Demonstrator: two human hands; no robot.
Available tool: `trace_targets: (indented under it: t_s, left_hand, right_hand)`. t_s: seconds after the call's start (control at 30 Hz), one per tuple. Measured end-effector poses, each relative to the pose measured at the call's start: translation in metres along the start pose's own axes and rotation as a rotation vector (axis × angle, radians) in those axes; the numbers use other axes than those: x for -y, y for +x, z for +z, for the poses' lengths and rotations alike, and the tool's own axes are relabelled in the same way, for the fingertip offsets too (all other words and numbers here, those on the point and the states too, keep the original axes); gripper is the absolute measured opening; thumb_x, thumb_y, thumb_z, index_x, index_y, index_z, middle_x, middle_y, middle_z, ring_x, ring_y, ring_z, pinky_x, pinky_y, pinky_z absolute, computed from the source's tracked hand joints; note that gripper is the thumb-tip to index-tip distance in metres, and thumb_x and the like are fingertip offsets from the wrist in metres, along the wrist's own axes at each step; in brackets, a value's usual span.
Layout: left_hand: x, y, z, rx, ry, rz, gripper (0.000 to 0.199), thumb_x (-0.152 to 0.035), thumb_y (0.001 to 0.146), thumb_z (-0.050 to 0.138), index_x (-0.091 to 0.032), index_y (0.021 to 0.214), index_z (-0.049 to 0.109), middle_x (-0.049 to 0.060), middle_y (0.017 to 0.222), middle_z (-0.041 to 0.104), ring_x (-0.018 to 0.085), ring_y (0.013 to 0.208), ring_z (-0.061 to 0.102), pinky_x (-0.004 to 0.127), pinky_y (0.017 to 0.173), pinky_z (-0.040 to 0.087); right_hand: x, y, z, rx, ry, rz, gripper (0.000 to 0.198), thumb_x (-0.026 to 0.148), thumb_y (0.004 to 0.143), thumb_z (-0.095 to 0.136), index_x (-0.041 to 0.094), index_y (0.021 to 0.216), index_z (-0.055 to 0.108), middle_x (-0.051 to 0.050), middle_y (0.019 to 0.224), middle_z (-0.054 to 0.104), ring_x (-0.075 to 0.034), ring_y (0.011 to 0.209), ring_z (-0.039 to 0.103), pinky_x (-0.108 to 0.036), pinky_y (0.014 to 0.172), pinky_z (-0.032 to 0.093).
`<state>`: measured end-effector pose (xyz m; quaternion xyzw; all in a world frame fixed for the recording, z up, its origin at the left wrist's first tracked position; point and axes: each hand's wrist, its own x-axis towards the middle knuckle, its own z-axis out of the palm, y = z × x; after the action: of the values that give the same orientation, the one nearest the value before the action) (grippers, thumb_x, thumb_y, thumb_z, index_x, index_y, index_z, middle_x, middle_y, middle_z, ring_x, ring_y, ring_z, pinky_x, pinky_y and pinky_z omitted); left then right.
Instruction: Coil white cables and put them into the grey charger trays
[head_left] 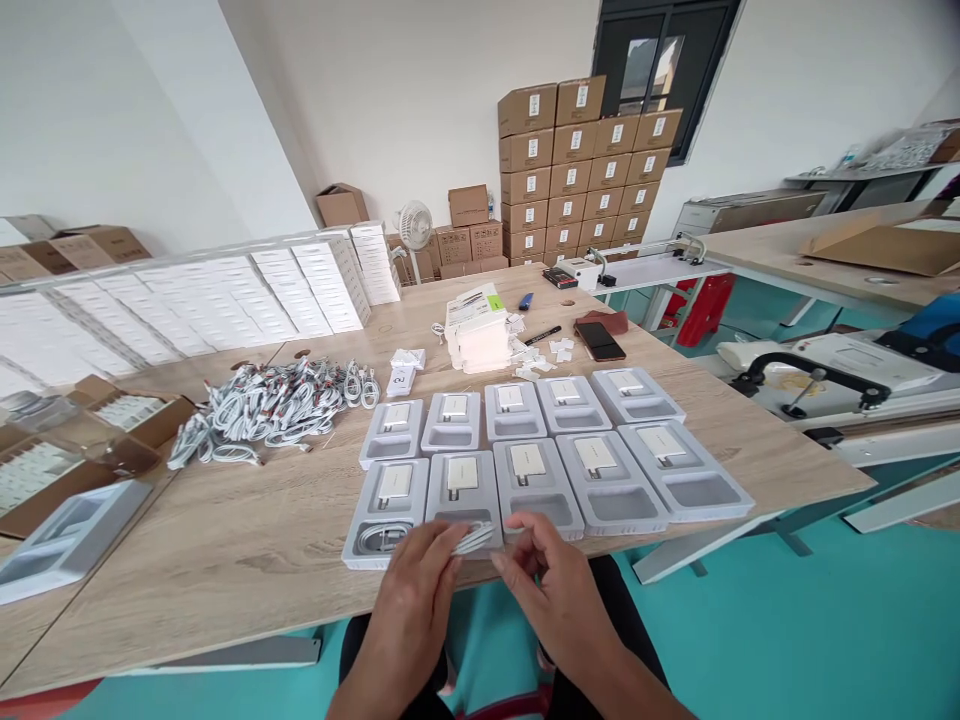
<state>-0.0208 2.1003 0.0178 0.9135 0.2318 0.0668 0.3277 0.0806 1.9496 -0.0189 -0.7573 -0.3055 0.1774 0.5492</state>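
Observation:
My left hand (422, 585) pinches a coiled white charging cable (474, 538) above the front edge of the second tray in the near row. To its right, my right hand (546, 575) has its fingers curved and apart, with nothing visible between thumb and forefinger. White plastic trays (619, 505) stand in two rows before me, each with a white charger plug (595, 455) in its upper recess. In the near row's leftmost tray, a coiled cable (382, 538) lies in the lower recess. The tray behind my hands is partly hidden.
A heap of white cables (277, 405) lies to the left, beside open cartons (150, 420) and a loose tray (67, 535). Stacked white boxes (225, 300) line the back left. A paper stack (477, 330), a marker (543, 335) and a phone (600, 340) are beyond the trays.

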Motion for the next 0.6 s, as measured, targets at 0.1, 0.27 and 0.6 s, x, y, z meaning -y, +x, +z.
trace_targets:
  t_s: [0.1, 0.27, 0.6]
  left_hand:
    - [0.018, 0.018, 0.0, -0.079, 0.387, 0.183, 0.039, -0.032, 0.094, 0.034, -0.056, 0.118, 0.053, -0.009, 0.139, 0.053, 0.018, 0.133, 0.05, 0.054, 0.111, 0.056]
    - [0.034, 0.026, 0.013, -0.228, 0.534, 0.314, 0.03, -0.024, 0.093, 0.047, -0.045, 0.106, 0.064, -0.006, 0.124, 0.063, 0.013, 0.115, 0.06, 0.035, 0.093, 0.06]
    - [0.048, 0.008, 0.027, -0.159, 0.522, 0.459, 0.049, -0.017, 0.092, 0.045, -0.041, 0.135, 0.041, -0.004, 0.124, 0.065, 0.01, 0.121, 0.06, 0.053, 0.127, 0.054]
  right_hand:
    - [-0.003, -0.003, -0.009, 0.002, 0.013, -0.018, 0.025, 0.046, 0.097, 0.05, 0.022, 0.102, 0.057, 0.001, 0.075, 0.056, -0.014, 0.067, 0.052, -0.026, 0.06, 0.041]
    - [-0.008, -0.015, -0.015, 0.014, -0.064, -0.119, 0.023, 0.037, 0.1, 0.043, 0.021, 0.089, 0.057, -0.001, 0.077, 0.054, -0.014, 0.068, 0.051, -0.027, 0.063, 0.041]
    - [-0.023, -0.018, 0.014, 0.154, -0.214, -0.445, 0.014, 0.018, 0.097, 0.042, 0.021, 0.093, 0.055, -0.005, 0.09, 0.058, -0.014, 0.077, 0.058, -0.026, 0.07, 0.051]
